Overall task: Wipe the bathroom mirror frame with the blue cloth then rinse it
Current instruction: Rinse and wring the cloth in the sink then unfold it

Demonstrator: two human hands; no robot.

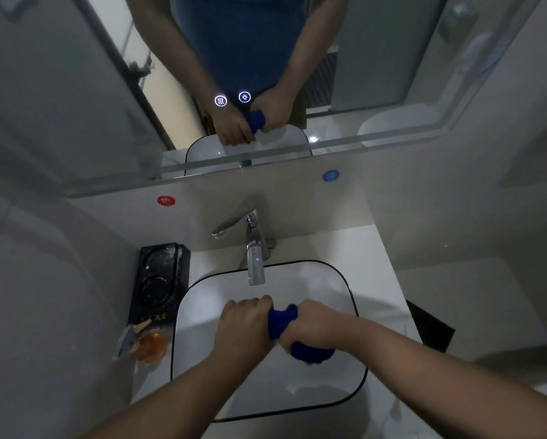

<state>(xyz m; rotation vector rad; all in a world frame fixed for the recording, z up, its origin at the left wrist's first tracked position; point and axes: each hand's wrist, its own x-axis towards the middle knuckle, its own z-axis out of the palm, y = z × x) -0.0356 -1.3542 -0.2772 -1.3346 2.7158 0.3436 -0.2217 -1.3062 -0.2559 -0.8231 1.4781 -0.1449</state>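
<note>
Both hands over the basin (199, 299), below the tap spout (255, 270). Left hand (242, 324) fisted tight round one end of the blue cloth (280, 323); right hand (310, 326) fisted round the other end, with a wad of cloth bulging out beneath it toward the basin's near right corner. Cloth looks twisted between the two fists, so this reads as wringing after the rinse, not wiping. No stream visible from the spout; cannot tell if water is running. Risks from here: the wad under the right hand sits close to the basin's right edge, so squeezed water may run over the rim onto the counter (380, 264) if the hands drift further right. A hard twist could fling drops up onto the mirror (75, 90) or its lower frame (345, 142), spotting what was meant to be clean. Along the basin's left edge sit a black tray (158, 280) and an orange item in clear wrap (150, 345); a swinging left elbow or splash could wet or knock them. Wet cloth may slip through a loosened fist and drop into the basin.
</note>
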